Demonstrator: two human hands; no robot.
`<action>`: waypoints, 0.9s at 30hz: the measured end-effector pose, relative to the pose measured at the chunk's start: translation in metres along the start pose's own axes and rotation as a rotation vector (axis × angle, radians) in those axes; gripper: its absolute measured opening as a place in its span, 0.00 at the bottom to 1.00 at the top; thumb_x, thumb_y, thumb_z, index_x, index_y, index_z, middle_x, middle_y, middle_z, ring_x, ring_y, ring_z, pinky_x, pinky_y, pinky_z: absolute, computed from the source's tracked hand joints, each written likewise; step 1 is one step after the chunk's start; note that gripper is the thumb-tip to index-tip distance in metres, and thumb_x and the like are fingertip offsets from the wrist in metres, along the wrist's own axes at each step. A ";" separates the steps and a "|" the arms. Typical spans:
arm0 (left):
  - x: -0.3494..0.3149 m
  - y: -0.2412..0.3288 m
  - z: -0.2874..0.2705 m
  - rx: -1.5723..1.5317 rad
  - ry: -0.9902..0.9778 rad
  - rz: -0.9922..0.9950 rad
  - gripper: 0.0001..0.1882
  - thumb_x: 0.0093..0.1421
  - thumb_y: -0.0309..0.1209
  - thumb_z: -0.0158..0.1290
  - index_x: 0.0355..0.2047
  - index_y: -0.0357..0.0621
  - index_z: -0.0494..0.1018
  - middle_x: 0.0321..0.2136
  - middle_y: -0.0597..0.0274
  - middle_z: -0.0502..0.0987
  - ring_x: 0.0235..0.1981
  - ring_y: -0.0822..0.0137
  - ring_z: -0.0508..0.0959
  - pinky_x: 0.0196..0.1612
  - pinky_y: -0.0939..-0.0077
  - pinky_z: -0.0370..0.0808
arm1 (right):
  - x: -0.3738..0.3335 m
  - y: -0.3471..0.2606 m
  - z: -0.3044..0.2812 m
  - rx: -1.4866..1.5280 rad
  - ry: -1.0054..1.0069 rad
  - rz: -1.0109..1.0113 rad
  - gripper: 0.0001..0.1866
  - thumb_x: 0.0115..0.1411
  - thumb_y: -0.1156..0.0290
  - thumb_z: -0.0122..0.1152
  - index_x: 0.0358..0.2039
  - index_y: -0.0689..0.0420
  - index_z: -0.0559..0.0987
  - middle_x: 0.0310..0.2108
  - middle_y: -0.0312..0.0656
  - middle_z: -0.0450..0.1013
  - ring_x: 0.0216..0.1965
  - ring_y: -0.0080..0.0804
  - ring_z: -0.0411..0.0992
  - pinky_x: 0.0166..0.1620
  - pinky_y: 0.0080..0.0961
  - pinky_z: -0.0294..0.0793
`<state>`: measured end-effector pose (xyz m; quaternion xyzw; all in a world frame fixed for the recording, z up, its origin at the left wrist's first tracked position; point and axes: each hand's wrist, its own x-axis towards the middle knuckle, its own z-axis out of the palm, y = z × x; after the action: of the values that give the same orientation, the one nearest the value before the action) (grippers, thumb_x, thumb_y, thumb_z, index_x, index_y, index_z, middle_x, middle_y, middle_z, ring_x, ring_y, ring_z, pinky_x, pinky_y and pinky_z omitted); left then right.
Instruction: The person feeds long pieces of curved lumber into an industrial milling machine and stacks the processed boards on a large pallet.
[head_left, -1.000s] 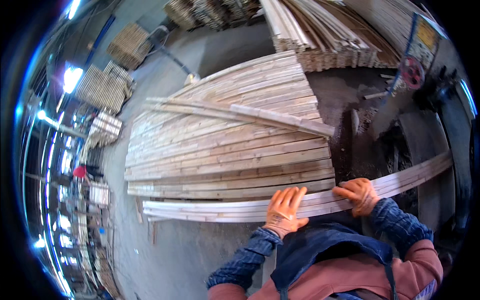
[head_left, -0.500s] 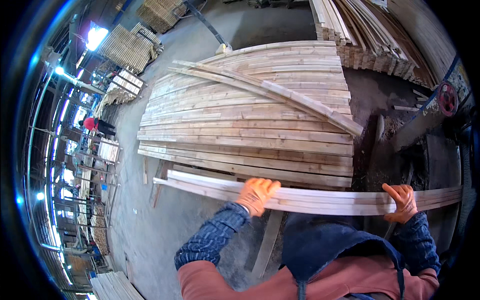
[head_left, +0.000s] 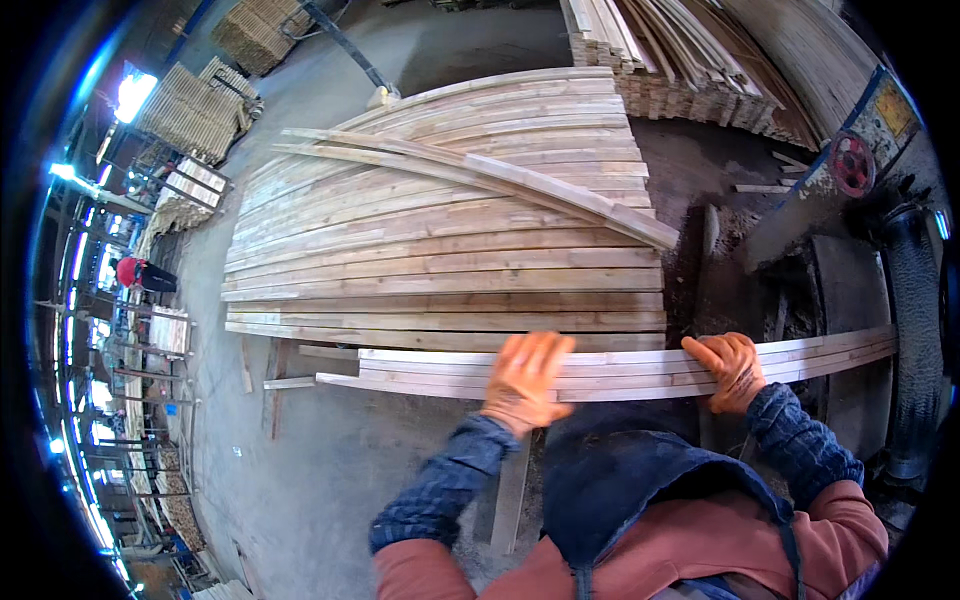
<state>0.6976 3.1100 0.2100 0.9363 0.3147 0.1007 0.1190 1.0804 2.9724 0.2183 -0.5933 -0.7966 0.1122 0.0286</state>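
Several long, pale wooden boards (head_left: 630, 374) lie side by side as a bundle, running from left to right in front of my body. My left hand (head_left: 525, 382), in an orange glove, is closed over the bundle left of its middle, fingers over the far edge. Farther right, my right hand (head_left: 728, 372), gloved alike, grips the same boards, its fingertips over the top. The left ends of the boards are uneven. Just beyond lies a wide, flat stack of planks (head_left: 450, 265), and two or so loose boards (head_left: 570, 190) rest slantwise across it.
Dark machinery with a red handwheel (head_left: 852, 164) stands at the right, beside a ribbed dark hose (head_left: 912, 340). A tall lumber pile (head_left: 690, 95) is at the far right. At the far left are more wood stacks (head_left: 190, 110) and a person in red (head_left: 145, 274).
The view has shifted, so the stack appears farther left. My hands have come closer together along the boards, and the bundle sits nearer the stack, its left ends farther right against it.
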 end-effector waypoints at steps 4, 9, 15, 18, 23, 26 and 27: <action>-0.044 -0.068 -0.037 0.158 -0.065 -0.054 0.58 0.34 0.49 0.77 0.68 0.49 0.67 0.64 0.47 0.72 0.67 0.47 0.70 0.71 0.44 0.61 | -0.035 0.025 -0.013 -0.068 -0.110 0.163 0.67 0.25 0.68 0.81 0.73 0.43 0.62 0.58 0.45 0.74 0.59 0.48 0.74 0.71 0.48 0.62; -0.044 -0.072 -0.038 0.087 -0.185 -0.123 0.50 0.36 0.46 0.75 0.62 0.52 0.71 0.54 0.51 0.77 0.57 0.48 0.76 0.66 0.48 0.66 | -0.072 0.043 -0.016 -0.164 -0.044 0.351 0.68 0.24 0.74 0.79 0.73 0.44 0.62 0.59 0.45 0.73 0.63 0.49 0.70 0.75 0.50 0.56; -0.011 0.014 -0.026 0.003 -0.140 -0.114 0.46 0.38 0.40 0.71 0.61 0.50 0.70 0.47 0.54 0.78 0.52 0.49 0.78 0.62 0.51 0.69 | -0.051 0.011 -0.019 -0.007 0.004 0.158 0.63 0.24 0.71 0.77 0.71 0.45 0.66 0.60 0.46 0.73 0.63 0.48 0.71 0.73 0.54 0.59; 0.011 0.052 -0.018 -0.051 -0.159 -0.088 0.47 0.37 0.39 0.71 0.61 0.48 0.69 0.46 0.52 0.78 0.52 0.49 0.78 0.62 0.51 0.69 | -0.017 -0.028 -0.021 0.040 0.021 0.020 0.58 0.29 0.68 0.75 0.70 0.44 0.69 0.60 0.46 0.73 0.62 0.46 0.72 0.72 0.54 0.59; 0.043 0.102 0.002 -0.236 -0.158 -0.017 0.53 0.39 0.46 0.71 0.67 0.42 0.65 0.53 0.47 0.78 0.55 0.47 0.77 0.65 0.53 0.69 | 0.008 -0.063 -0.016 0.136 0.117 -0.052 0.51 0.37 0.66 0.73 0.69 0.45 0.71 0.57 0.44 0.76 0.59 0.45 0.75 0.71 0.54 0.61; 0.060 0.105 -0.005 -0.539 -0.236 -0.034 0.48 0.50 0.49 0.70 0.66 0.38 0.68 0.52 0.43 0.80 0.54 0.46 0.81 0.60 0.56 0.76 | -0.009 -0.053 -0.020 0.170 0.040 0.029 0.55 0.33 0.67 0.75 0.69 0.45 0.70 0.56 0.43 0.76 0.59 0.44 0.75 0.73 0.56 0.59; 0.070 0.096 -0.012 -0.683 -0.301 -0.059 0.45 0.53 0.49 0.69 0.65 0.37 0.68 0.51 0.43 0.81 0.53 0.47 0.82 0.58 0.58 0.77 | -0.020 -0.041 -0.022 0.154 0.003 0.066 0.58 0.30 0.68 0.77 0.70 0.44 0.69 0.56 0.42 0.76 0.59 0.44 0.74 0.73 0.56 0.58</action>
<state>0.8033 3.0801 0.2570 0.8377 0.2687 0.0577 0.4720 1.0521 2.9456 0.2504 -0.6156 -0.7654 0.1733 0.0715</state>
